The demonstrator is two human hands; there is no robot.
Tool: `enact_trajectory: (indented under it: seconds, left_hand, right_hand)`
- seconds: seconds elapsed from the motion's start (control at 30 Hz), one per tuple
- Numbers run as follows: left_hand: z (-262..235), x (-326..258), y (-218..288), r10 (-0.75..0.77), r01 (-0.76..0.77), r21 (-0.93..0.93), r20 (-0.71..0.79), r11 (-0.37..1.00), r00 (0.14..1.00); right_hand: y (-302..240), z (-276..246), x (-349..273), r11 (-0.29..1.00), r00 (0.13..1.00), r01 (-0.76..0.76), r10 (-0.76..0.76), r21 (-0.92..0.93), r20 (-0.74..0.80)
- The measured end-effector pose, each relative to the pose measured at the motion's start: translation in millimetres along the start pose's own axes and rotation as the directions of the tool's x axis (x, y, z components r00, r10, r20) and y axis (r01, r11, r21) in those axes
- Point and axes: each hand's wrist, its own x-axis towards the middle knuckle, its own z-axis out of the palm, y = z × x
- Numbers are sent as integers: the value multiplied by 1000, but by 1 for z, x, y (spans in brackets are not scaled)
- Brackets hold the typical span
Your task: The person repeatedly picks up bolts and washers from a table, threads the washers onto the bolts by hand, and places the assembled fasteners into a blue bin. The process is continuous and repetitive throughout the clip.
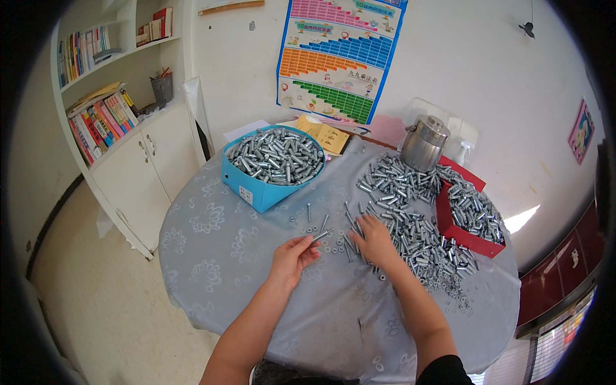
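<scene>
My left hand [294, 260] pinches a silver bolt [322, 236] between thumb and fingers, its shaft pointing away to the right. Over the near-left edge of a large heap of loose bolts [410, 231] is my right hand [375, 242], fingers stretched and apart, the tips among the bolts. Whether those fingertips grip one is hard to see, as the heap blends with them. Between and beyond my hands lie a few single bolts [309, 212] with small nuts and washers [327, 249] scattered on the cloth.
A blue box [263, 197] full of bolts stands at the far left of the grey-covered round table [218, 282]. To the right, a red box [471, 242] also holds bolts, with a steel canister [425, 144] behind the heap. Yellow papers [330, 138] lie by the wall.
</scene>
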Motion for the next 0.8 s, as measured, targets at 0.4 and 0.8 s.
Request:
enact_trajectory:
  seconds: [0.4,0.8]
  left_hand:
    - [-2,0,-2,0,0,32,-4,999,1000]
    - [-1,-1,2,3,-2,58,-13,998,1000]
  right_hand:
    - [-40,-7,-30,943,947,162,-232,292,224]
    - [25,16,13,999,994,46,-46,-2,-96]
